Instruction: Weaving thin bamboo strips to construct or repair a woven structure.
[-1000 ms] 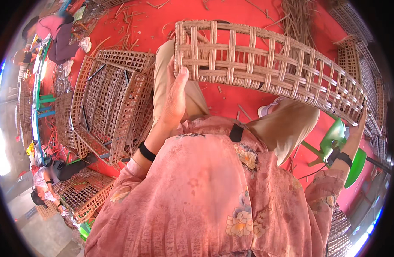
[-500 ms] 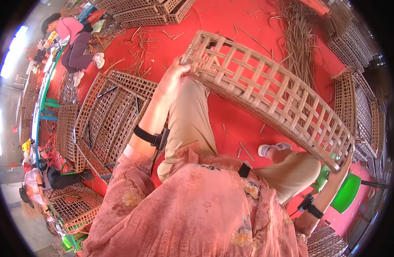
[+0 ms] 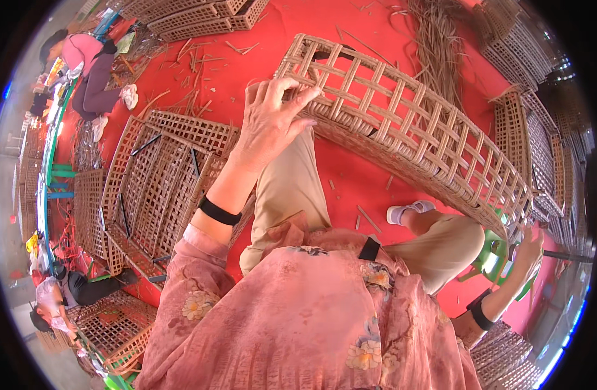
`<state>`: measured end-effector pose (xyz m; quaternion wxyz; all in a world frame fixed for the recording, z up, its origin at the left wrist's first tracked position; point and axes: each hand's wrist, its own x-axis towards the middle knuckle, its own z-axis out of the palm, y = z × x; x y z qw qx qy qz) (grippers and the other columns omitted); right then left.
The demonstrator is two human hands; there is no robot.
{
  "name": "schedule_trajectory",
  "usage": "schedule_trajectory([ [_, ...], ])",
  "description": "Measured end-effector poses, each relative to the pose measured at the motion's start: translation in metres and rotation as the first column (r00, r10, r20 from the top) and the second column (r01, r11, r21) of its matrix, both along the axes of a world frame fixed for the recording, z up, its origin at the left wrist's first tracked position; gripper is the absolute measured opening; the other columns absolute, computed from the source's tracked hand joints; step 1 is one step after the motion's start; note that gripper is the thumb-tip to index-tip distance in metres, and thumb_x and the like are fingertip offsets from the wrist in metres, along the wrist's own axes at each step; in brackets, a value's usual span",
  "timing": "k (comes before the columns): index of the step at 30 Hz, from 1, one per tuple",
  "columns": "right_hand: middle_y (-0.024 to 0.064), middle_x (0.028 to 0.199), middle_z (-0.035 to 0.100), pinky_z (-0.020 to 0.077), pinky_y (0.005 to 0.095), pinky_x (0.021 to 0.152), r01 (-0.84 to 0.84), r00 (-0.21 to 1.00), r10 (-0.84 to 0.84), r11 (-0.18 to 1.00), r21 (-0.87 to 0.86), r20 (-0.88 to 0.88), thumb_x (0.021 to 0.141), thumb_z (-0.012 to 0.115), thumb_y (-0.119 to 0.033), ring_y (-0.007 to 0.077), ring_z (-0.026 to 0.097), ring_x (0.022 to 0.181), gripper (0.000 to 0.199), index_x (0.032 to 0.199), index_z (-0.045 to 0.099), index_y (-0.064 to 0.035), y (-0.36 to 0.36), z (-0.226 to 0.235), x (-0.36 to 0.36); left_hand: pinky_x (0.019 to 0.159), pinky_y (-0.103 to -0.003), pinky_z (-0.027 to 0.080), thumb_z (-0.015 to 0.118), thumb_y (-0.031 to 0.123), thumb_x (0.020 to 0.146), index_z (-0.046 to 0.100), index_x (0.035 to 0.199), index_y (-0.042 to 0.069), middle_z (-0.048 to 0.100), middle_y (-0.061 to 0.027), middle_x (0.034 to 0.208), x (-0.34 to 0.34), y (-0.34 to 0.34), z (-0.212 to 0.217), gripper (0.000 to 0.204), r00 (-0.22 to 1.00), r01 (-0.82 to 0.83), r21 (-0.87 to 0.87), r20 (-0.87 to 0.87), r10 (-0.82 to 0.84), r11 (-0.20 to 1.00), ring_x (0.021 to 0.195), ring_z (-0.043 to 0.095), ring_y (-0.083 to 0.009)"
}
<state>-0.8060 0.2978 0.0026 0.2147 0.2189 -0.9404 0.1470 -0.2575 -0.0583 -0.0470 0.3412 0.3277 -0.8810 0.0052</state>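
A long woven rattan basket (image 3: 402, 110) with an open lattice lies slanted across in front of me, its near side close above my knees. My left hand (image 3: 269, 120) is at its left end, fingers apart and thumb spread, the fingertips over the corner of the lattice. A dark strap (image 3: 334, 54) shows at the far side near that end. My right hand (image 3: 527, 252) is beside the right end, small and partly blurred, its fingers loosely stretched upward. Whether it touches the rim cannot be made out.
Stacked woven baskets (image 3: 168, 182) lie left of my leg, others (image 3: 207, 16) at the far left and along the right (image 3: 513, 130). A bundle of rattan strips (image 3: 435, 45) and scraps lie on the red floor (image 3: 298, 32). A green stool (image 3: 490, 257) stands right. Two people work at left.
My left hand has let go of the basket's end and spread its fingers over the corner. My right hand has loosened and lowered. The basket has tilted, showing more of its near side.
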Motion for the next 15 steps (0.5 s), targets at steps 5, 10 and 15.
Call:
schedule_trajectory([
  [5, 0.0158, 0.115, 0.068, 0.0529, 0.0291, 0.081, -0.405, 0.794, 0.544, 0.805, -0.433, 0.271, 0.092, 0.069, -0.016, 0.0162, 0.066, 0.095, 0.05, 0.14, 0.058, -0.0064, -0.072, 0.063, 0.156, 0.098, -0.042, 0.04, 0.085, 0.015, 0.069, 0.07, 0.121, 0.022, 0.059, -0.0009, 0.114, -0.015, 0.0, 0.0, 0.054, 0.998, 0.035, -0.006, -0.051, -0.035, 0.999, 0.108, 0.054, -0.025],
  [10, 0.0132, 0.112, 0.068, 0.0506, 0.0399, 0.095, -0.938, 0.316, 0.948, 0.317, -0.138, 0.032, 0.074, 0.081, -0.01, 0.0302, 0.064, 0.109, 0.039, 0.11, 0.068, -0.0036, -0.183, 0.04, 0.292, 0.096, -0.042, 0.041, 0.084, 0.013, 0.068, 0.072, 0.115, 0.021, 0.061, 0.0003, 0.107, -0.018, -0.006, -0.008, 0.049, 0.996, 0.049, -0.033, -0.077, -0.052, 0.998, 0.104, 0.055, -0.0256],
  [15, 0.0091, 0.098, 0.06, 0.0495, 0.0405, 0.085, -0.981, 0.156, 0.984, 0.144, -0.134, -0.089, 0.074, 0.078, -0.014, 0.0283, 0.059, 0.098, 0.034, 0.105, 0.065, -0.0069, -0.266, -0.008, 0.353, 0.094, -0.043, 0.043, 0.084, 0.018, 0.067, 0.075, 0.11, 0.019, 0.062, 0.0023, 0.099, -0.019, -0.004, -0.017, 0.044, 0.982, 0.067, -0.132, -0.169, -0.09, 0.989, 0.102, 0.056, -0.0262],
])
